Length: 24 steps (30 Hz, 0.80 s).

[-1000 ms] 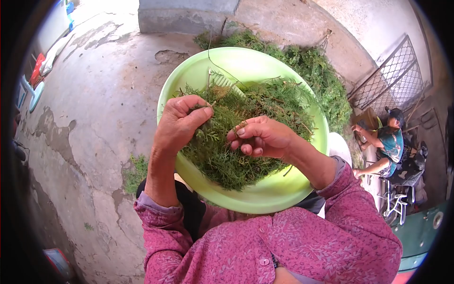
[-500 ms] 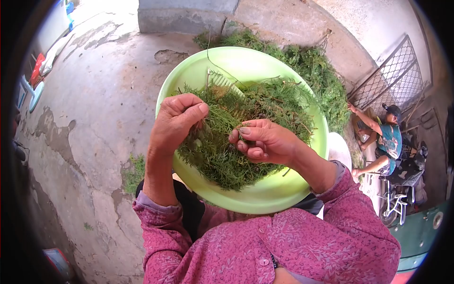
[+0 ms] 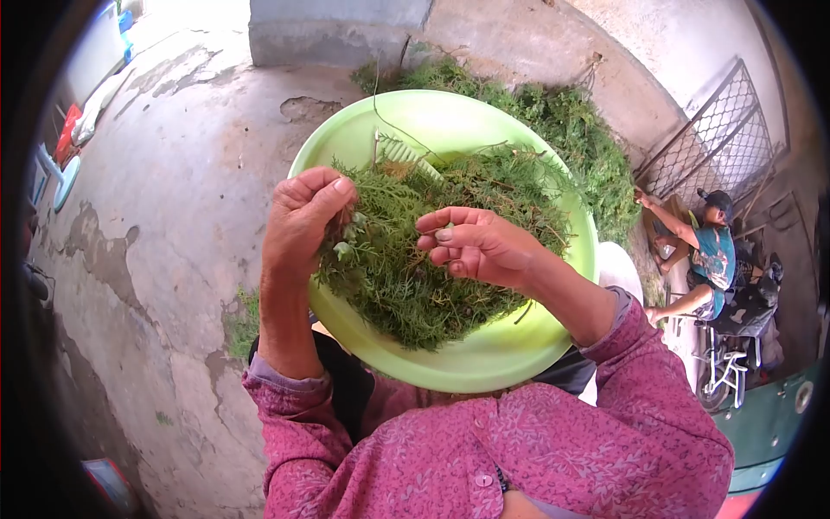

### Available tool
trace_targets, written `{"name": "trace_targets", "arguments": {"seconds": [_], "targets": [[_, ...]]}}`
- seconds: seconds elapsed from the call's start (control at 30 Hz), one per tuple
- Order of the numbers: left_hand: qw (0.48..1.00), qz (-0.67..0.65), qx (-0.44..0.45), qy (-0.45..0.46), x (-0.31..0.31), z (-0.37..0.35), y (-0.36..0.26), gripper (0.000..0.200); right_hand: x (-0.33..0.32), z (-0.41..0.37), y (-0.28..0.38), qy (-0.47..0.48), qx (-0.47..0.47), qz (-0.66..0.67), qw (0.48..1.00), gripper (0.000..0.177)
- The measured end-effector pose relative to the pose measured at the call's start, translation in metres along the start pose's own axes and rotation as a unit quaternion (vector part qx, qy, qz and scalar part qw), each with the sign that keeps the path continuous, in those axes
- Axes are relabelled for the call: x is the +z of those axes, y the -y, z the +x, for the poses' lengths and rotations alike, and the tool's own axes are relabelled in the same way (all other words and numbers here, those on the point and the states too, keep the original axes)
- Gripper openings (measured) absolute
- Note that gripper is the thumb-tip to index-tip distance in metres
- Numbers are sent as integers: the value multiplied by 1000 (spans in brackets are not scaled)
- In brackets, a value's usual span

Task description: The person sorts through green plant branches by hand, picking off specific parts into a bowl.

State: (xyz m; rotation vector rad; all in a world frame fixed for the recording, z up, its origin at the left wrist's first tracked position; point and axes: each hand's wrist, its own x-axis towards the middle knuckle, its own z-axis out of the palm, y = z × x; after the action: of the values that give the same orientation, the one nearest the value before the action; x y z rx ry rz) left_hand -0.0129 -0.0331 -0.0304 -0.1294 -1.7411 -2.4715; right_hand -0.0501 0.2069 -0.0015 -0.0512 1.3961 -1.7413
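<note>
My left hand is closed around a leafy evergreen sprig over the left side of a light green basin. Small pale green seed cones show just below its fingers. My right hand hovers over the middle of the basin, thumb and index finger pinched together, the other fingers curled. Whatever sits at its fingertips is too small to make out. Beneath both hands lies a heap of green cuttings, with some brownish twigs among them. A pale green comb-like piece rests at the heap's far edge.
More cut greenery is piled behind the basin along a concrete ledge. To the right, another person sits low near a metal mesh panel and a wheeled frame. Cracked concrete floor extends left.
My right hand has drawn slightly away from the sprig, so the gap between the hands is wider. My left hand has shifted a little left and turned, exposing the pale cones.
</note>
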Motion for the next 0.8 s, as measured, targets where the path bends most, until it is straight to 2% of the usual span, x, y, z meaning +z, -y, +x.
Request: {"name": "trace_targets", "arguments": {"seconds": [0.1,0.2,0.27,0.4,0.5,0.57,0.63,0.67,0.73,0.8], "targets": [[1000,14,11,-10,6,-2,0,17,14,7,-2,19,2,13,1000,32],[1000,19,9,-5,5,-2,-1,17,24,13,-4,21,-22,14,999,27],[999,28,11,-16,5,-2,0,17,23,17,-7,15,-7,34,999,15],[999,21,22,-27,5,-1,0,18,22,13,-5,34,-8,23,999,12],[995,82,11,-61,16,-5,-4,18,17,3,0,77,24,8,997,12],[996,54,6,-75,7,-5,-5,17,11,-3,-1,179,100,4,979,13],[992,-41,-29,-120,7,-8,-15,17,11,-9,-11,162,123,4,979,14],[992,-42,-29,-118,6,-9,-14,17,11,-11,-15,145,146,6,979,14],[998,4,42,-48,5,-9,-9,17,9,-8,-13,114,106,-6,988,18],[999,25,9,-42,13,-14,-11,18,13,0,-8,49,17,8,999,30]]}}
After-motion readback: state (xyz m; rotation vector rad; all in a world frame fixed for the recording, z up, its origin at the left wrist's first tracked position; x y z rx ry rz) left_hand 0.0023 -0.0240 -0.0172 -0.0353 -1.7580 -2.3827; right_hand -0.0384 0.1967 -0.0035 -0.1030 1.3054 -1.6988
